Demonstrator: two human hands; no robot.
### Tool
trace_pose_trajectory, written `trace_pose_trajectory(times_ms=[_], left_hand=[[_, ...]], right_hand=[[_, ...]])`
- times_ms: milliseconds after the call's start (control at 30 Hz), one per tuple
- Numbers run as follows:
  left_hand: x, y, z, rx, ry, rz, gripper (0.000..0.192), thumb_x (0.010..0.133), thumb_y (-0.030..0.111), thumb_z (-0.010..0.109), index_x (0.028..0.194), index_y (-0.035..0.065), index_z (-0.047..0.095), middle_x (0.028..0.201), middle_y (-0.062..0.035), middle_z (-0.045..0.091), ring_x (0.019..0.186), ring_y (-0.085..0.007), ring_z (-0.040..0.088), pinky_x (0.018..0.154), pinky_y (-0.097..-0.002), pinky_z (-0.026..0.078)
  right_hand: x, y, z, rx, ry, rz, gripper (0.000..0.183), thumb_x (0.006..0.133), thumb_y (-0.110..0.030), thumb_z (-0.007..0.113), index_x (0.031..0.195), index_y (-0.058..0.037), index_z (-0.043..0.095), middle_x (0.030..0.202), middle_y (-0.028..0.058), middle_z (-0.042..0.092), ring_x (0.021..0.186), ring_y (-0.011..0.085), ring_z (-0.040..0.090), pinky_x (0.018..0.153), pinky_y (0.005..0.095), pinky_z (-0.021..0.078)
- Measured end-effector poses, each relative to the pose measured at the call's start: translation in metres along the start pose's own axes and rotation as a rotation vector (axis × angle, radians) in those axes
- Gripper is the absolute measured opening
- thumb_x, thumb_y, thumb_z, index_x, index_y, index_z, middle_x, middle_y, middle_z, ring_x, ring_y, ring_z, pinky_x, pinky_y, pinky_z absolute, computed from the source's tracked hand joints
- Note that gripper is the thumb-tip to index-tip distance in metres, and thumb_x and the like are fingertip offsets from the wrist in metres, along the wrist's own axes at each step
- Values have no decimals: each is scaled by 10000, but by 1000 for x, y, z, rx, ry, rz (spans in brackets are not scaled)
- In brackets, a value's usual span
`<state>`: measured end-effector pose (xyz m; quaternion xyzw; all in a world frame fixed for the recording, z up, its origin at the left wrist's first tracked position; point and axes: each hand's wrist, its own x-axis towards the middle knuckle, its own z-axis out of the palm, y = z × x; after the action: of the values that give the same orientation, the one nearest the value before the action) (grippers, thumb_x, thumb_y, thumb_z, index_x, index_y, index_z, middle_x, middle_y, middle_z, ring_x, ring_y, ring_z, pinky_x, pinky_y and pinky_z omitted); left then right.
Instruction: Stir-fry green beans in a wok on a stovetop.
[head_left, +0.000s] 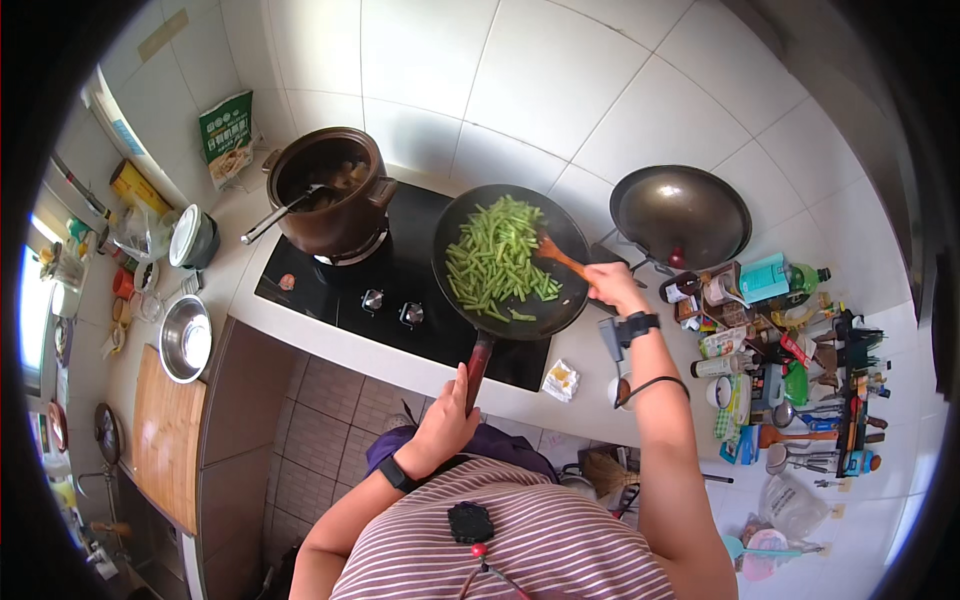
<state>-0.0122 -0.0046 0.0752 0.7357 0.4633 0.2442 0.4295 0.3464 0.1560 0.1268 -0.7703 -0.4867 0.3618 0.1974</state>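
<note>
A dark frying pan (566, 319) stands on the right side of the black glass cooktop (337, 315). Chopped green beans (491, 259) lie heaped in its left and middle part. My left hand (444, 424) is round the pan's reddish-brown handle (478, 367). In my right hand (613, 286) is a wooden spatula (562, 259), its blade against the right edge of the beans. A brown lidded-style pot without a lid (322, 221) sits on the left burner, with food inside and a metal-handled ladle (274, 223) leaning on its rim.
An empty-looking wok (679, 210) leans by the tiled wall at the right. Beyond my right arm are crowded bottles and a utensil rack (847, 397). A stained paper towel (561, 380) lies near the counter edge. A steel bowl (185, 337) and wooden cutting board (166, 442) are at the left.
</note>
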Motion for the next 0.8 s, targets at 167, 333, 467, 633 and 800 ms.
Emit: trace_pose_trajectory(times_ms=[167,333,467,633,800], left_hand=[[-3,-4,-1,14,6,4,819,826,104,631,1461,-82,148,1119,-329,526,913,-485,589,794,-490,509],[-2,-4,0,8,22,3,819,829,114,625,1462,-84,144,1112,-319,533,906,-477,596,797,-483,510],[-2,-5,0,-4,-16,-23,816,829,113,623,1455,-99,144,1118,-320,534,912,-476,596,800,-483,509],[0,2,-1,3,-8,-16,800,818,99,631,1446,-101,178,1099,-317,541,922,-473,588,809,-473,503],[-5,-8,3,20,18,-53,774,810,82,634,1432,-107,214,1067,-317,549,931,-467,579,813,-468,493]], right_hand=[[-43,-31,47,-523,293,-524,234,912,-271,586,1045,-123,708,754,181,667,699,353,661,657,447,532],[-118,-61,21,-646,285,-577,205,906,-247,598,1060,-171,711,718,160,658,676,347,654,603,448,518],[-141,-75,45,-494,152,-618,172,888,-221,613,1018,-161,709,703,156,649,654,357,647,584,453,513],[-92,-66,65,-571,268,-491,177,911,-261,577,980,-159,705,729,149,669,712,372,658,641,472,530],[-96,-77,10,-629,324,-417,184,882,-259,597,981,-182,732,811,129,689,767,347,669,676,465,526]])
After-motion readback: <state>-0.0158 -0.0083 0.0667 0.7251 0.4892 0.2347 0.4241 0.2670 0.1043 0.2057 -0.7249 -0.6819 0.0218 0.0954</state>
